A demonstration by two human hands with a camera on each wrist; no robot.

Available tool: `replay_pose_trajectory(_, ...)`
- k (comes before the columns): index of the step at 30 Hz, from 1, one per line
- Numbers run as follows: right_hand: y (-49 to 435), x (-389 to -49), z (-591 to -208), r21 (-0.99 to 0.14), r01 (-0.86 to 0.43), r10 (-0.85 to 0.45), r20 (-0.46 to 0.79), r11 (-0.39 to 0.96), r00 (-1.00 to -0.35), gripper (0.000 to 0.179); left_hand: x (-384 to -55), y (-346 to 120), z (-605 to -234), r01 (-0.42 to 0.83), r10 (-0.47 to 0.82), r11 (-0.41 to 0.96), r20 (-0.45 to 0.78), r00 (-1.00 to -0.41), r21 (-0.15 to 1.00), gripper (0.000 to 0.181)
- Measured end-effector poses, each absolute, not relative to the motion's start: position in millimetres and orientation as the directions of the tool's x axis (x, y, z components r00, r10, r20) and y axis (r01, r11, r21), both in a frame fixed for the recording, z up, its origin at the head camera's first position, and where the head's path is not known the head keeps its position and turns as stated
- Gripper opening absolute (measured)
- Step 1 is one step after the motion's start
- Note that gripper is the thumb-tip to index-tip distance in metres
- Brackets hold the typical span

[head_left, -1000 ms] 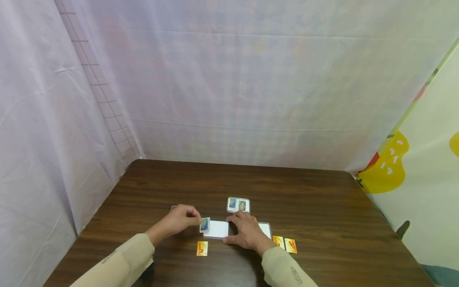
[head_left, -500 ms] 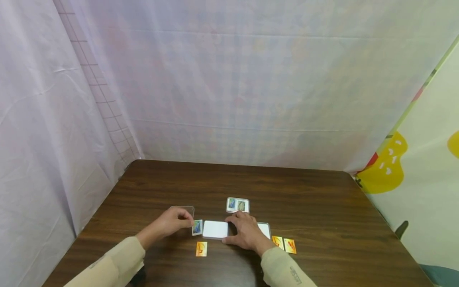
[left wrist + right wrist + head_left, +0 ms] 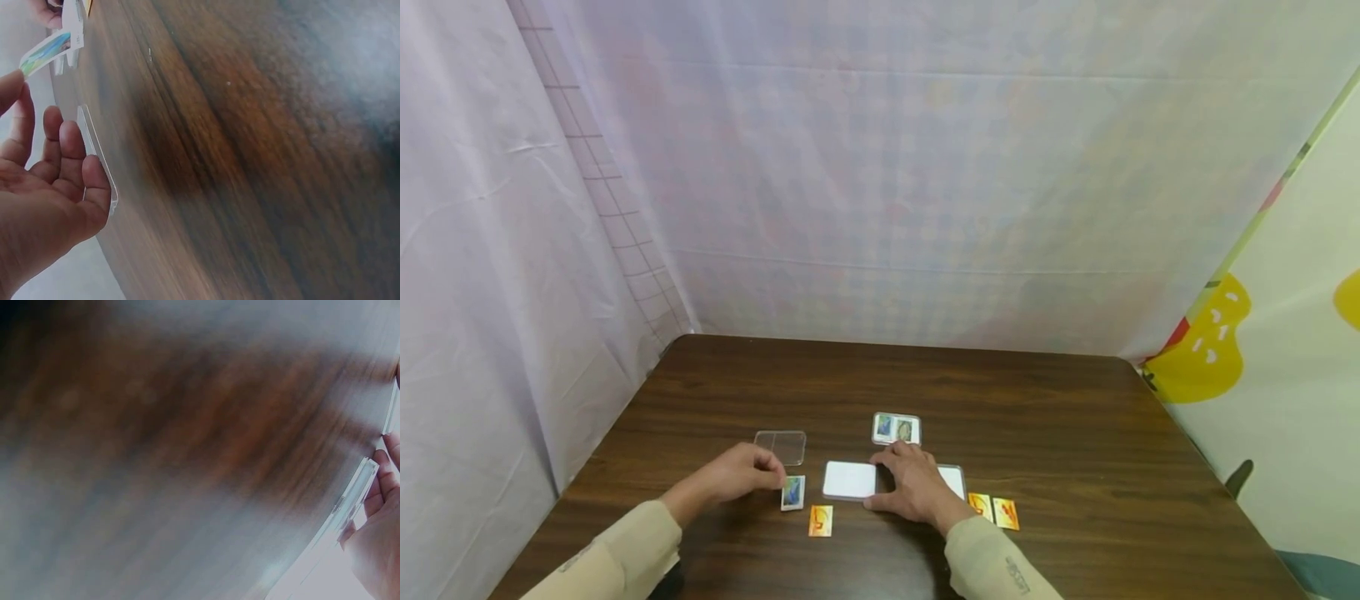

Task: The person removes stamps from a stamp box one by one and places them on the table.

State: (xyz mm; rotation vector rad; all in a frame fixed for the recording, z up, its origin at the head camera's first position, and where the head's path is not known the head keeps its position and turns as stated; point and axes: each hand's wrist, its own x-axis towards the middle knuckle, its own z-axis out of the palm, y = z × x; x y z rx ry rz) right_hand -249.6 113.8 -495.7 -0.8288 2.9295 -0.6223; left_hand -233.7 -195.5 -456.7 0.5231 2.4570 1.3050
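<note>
My left hand [image 3: 741,472] pinches a small white-bordered picture card [image 3: 792,492] by its left edge. In the left wrist view the card [image 3: 49,51] stands out from thumb and forefinger; the other fingers are loosely bent. My right hand [image 3: 913,486] holds the right end of a white-faced flat case [image 3: 849,481], thumb at its lower edge and forefinger at its upper edge. A second white-faced case [image 3: 953,479] is partly hidden behind that hand. A clear plastic lid [image 3: 781,448] lies beyond my left hand.
An orange-and-yellow card [image 3: 821,521] lies near the front, and two similar cards [image 3: 994,511] lie to the right. Farther back is a clear case [image 3: 897,427] containing two pictures. All rest on a dark wooden table [image 3: 1037,417], with curtains behind and beside it.
My left hand has drawn the picture card off the white-faced case, to the left and toward me. The clear lid is now uncovered. My right hand stays in place.
</note>
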Motion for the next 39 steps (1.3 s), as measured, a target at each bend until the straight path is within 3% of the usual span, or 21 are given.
replay_pose_trajectory(12, 114, -249, -494, -0.396, -0.489, -0.505, 0.07, 0.777, -0.86, 0.061, -230, -196, -460, 0.113, 0.474, 0.507, -0.166, -0.865, 0.855, 0.009)
replay_pose_trajectory(25, 114, -249, -494, -0.397, -0.492, -0.507, 0.076, 0.775, -0.859, 0.06, -228, -194, -468, 0.246, 0.455, 0.557, -0.044, -0.889, 0.794, 0.007)
replay_pose_trajectory(39, 114, -248, -494, -0.402, -0.485, -0.504, 0.065, 0.777, -0.861, 0.06, -227, -190, -470, 0.258, 0.431, 0.625, -0.049, -0.901, 0.737, 0.008)
